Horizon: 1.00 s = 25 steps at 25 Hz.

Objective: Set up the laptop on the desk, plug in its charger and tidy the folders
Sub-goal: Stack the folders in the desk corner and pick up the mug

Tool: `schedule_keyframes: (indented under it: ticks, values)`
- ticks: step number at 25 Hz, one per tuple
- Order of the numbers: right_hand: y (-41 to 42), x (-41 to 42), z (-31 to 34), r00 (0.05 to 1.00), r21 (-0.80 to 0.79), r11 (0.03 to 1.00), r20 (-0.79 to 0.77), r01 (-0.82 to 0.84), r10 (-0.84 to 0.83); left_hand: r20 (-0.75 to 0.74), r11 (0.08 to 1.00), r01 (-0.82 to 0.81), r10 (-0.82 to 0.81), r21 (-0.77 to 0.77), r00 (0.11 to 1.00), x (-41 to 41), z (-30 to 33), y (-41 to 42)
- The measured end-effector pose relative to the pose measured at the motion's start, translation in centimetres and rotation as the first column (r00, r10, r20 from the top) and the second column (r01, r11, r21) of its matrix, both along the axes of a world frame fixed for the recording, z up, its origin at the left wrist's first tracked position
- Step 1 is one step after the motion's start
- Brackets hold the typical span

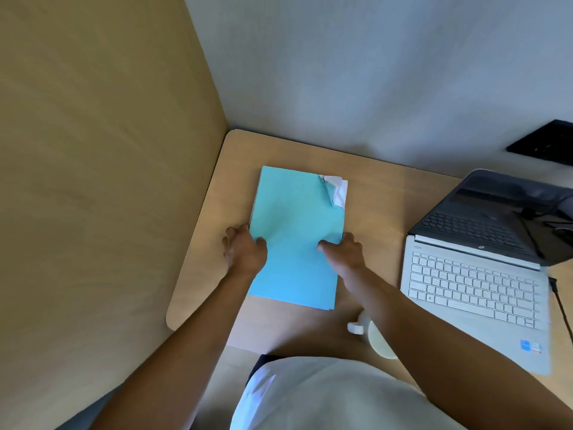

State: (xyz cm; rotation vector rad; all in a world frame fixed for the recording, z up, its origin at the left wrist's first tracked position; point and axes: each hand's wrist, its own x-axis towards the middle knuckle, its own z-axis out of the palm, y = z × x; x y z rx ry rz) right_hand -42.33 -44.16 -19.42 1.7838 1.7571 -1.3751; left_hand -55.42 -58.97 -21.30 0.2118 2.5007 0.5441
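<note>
Item: light-blue paper folder stack [294,237], lying flat on our pale wooden desk [378,187] toward its left corner; far right corner torn, white sheets showing beneath. Our left hand [245,248] clasps the stack's left edge, thumb on top, fingers curled down the side. Our right hand [344,248] clasps the right edge likewise. Item: open silver laptop with white keys [471,287], right of the stack, well apart. Item: white mug [376,336], near our right forearm.
</note>
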Motion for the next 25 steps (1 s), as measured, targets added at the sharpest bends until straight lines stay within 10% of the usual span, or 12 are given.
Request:
schedule_keyframes:
  ticks: [5,9,18,25]
  values:
    - [-3.2,-3.8,0.0,0.996,-0.059,0.998,-0.094,-0.018,0.012,-0.093,0.997,-0.023,0.015,-0.080,0.996,-3.6,0.4,-2.9]
    - [-4.8,-6.7,-0.9,0.984,-0.186,0.982,-0.174,-0.007,-0.026,-0.366,0.939,0.156,-0.268,-0.307,0.891,-4.0,0.8,-3.8]
    - [-4.4,-8.6,-7.4,0.975,-0.296,0.952,-0.178,0.074,-0.131,-0.320,0.871,0.391,-0.477,-0.298,0.819,-1.0,-2.0,-4.7]
    - [-4.5,-7.0,1.2,0.962,-0.278,0.959,-0.270,-0.049,-0.030,-0.305,0.869,0.397,-0.480,-0.296,0.823,-1.1,-1.5,-4.3]
